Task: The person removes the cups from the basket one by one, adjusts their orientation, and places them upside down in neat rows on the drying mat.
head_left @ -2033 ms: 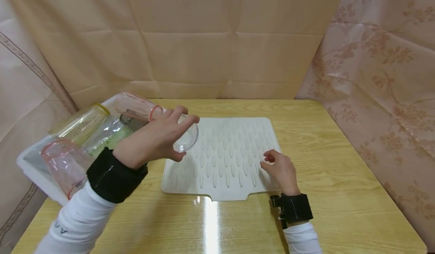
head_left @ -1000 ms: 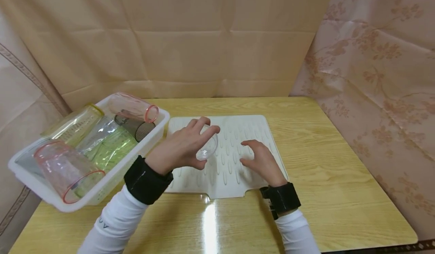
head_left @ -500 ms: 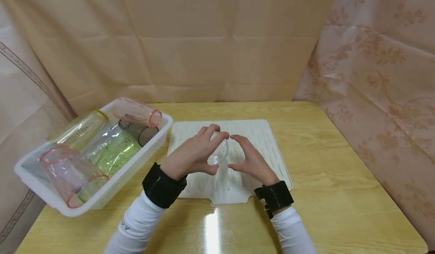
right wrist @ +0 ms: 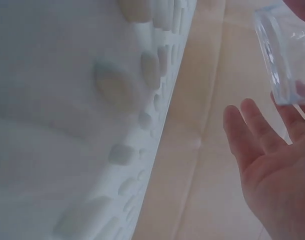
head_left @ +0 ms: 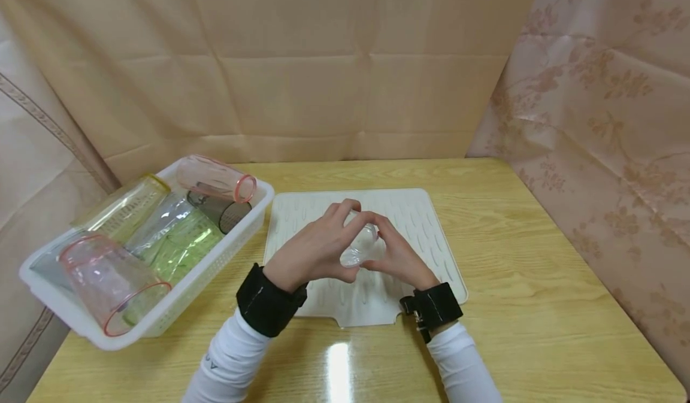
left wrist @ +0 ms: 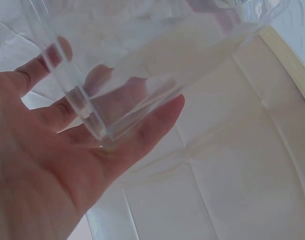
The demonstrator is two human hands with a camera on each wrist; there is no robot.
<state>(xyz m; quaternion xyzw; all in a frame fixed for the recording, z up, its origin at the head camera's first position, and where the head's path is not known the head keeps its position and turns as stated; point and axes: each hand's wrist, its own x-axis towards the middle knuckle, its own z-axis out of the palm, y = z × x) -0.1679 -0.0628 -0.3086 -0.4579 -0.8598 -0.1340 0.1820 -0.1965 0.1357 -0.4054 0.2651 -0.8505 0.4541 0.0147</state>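
Left hand (head_left: 320, 244) and right hand (head_left: 401, 254) are gripping a clear cup (head_left: 361, 247) above the white mat (head_left: 293, 212).
The step apparently is steadying it two-handed; the next move is likely calling for an even grip. Markings are showing on the white sleeve (head_left: 223, 349) and yellow container (head_left: 128, 208), too small to read.

- Left of the left hand (head_left: 309, 250), a white basket (head_left: 207, 268) sits at a slant on the wooden table (head_left: 528, 283).
- In it lie two pink-rimmed cups (head_left: 110, 283), a yellow cup (head_left: 126, 205), a grey cup (head_left: 215, 205) with dark markings, and some green-and-clear ware (head_left: 185, 241), perhaps more than one piece; the overlap makes it hard to say.
- Below the left hand and right hand (head_left: 404, 256), a white ridged mat (head_left: 412, 226).
- Beyond them, a creased beige cloth (head_left: 296, 79).
- Well right of the right hand, a pink flowered cloth (head_left: 609, 151).
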